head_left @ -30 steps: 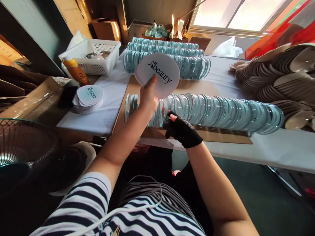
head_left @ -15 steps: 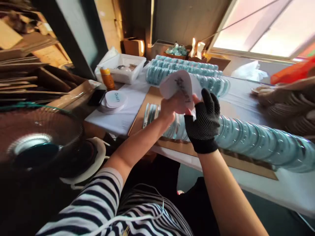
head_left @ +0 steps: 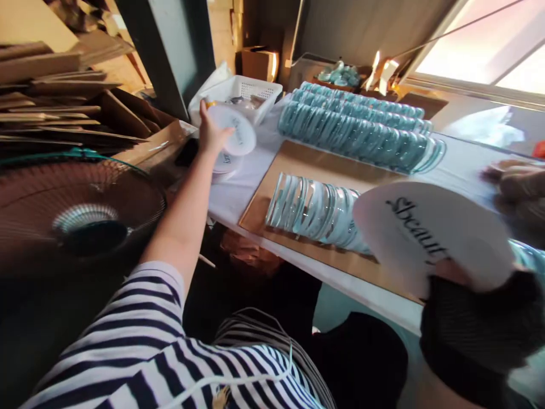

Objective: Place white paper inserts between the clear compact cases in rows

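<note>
On the left side sits a big round fan (head_left: pixel 80 221), dark and blurry, with piles of flat cardboard (head_left: pixel 55 102) behind it. Next comes the long white table (head_left: pixel 238 193), with a brown board (head_left: pixel 310 165) lying on top of it. Two long rows of shiny blue-green rings (head_left: pixel 361 130) lie at the far side of the board, and a shorter row of rings (head_left: pixel 315 210) lies at the near side, close to me. A white basket (head_left: pixel 242 94) stands at the far left corner of the table.

My right hand (head_left: pixel 477 324) wears a black glove and is low on the right, close to my face. It is closed on the bottom edge of a big white round card (head_left: pixel 430 238) with black writing on it. The card tilts up over the near row of rings.

My left hand (head_left: pixel 210 133) is bare and stretched far out to the left. Its fingers pinch a small white round card (head_left: pixel 234 129), held just above a stack of the same cards (head_left: pixel 225 165) by the basket.
</note>
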`<state>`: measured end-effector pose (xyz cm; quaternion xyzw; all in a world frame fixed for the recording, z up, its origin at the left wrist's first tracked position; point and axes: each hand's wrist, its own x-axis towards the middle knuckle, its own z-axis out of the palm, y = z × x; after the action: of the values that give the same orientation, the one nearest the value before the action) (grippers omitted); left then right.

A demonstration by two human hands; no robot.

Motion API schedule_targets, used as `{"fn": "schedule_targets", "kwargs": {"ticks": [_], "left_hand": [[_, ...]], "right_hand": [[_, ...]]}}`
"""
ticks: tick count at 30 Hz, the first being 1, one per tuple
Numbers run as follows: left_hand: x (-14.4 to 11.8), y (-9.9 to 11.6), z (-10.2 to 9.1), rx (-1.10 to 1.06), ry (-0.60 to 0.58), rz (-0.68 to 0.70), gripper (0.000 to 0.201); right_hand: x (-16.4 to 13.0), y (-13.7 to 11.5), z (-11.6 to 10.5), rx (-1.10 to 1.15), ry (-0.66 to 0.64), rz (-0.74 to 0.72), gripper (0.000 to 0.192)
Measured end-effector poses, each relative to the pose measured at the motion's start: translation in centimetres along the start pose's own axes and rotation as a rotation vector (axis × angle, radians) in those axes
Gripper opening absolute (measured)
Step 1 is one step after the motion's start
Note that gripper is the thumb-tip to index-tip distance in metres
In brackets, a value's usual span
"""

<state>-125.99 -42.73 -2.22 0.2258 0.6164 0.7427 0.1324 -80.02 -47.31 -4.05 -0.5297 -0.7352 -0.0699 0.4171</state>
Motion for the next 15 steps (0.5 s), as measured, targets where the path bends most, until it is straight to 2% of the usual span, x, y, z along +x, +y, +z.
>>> {"fn": "schedule_targets", "kwargs": {"ticks": [1,2,4,6,8,9,10,11,13,14,15], "left_hand": [[0.8,-1.4,-1.3,0.263,-0.024,0.019,0.097],[1.3,-2.8,-2.5,0.433,-0.019,-0.001,0.081],[1.8,-4.8,-4.0,0.664,-0.018,0.010,0.059],[1.6,-5.5,-4.0,0.811,-0.011,0.119,0.060],[0.6,-5.0,-2.6,0.907,-0.078,0.310,0.067],[-0.3,-4.5,-1.4,0.886,-0.180,0.402,0.065],[-1.4,-3.9,0.1,0.828,-0.346,0.484,0.061],[-2.8,-3.3,1.6,0.747,-0.574,0.542,0.056],[-5.7,-2.5,4.3,0.603,-1.070,0.574,0.055],[-7.0,-2.4,5.4,0.573,-1.227,0.560,0.055],[-8.1,-2.3,6.3,0.568,-1.319,0.543,0.057]], "right_hand": [[-1.1,-0.8,-0.1,-0.093,0.046,0.059,0.063],[-2.1,-1.7,-0.1,-0.172,0.066,0.100,0.059],[-3.4,-3.3,-0.2,-0.251,-0.012,0.116,0.052],[-4.2,-4.7,-0.4,-0.253,-0.122,0.073,0.050],[-4.5,-5.8,-0.4,-0.250,-0.201,0.013,0.049],[-4.5,-6.3,-0.1,-0.249,-0.237,-0.020,0.049],[-4.4,-6.7,0.4,-0.247,-0.267,-0.053,0.049],[-4.2,-7.1,1.2,-0.250,-0.297,-0.078,0.048],[-3.3,-7.8,3.3,-0.263,-0.350,-0.097,0.048],[-2.8,-8.1,4.6,-0.262,-0.383,-0.095,0.049],[-2.2,-8.3,5.8,-0.257,-0.422,-0.083,0.050]]}}
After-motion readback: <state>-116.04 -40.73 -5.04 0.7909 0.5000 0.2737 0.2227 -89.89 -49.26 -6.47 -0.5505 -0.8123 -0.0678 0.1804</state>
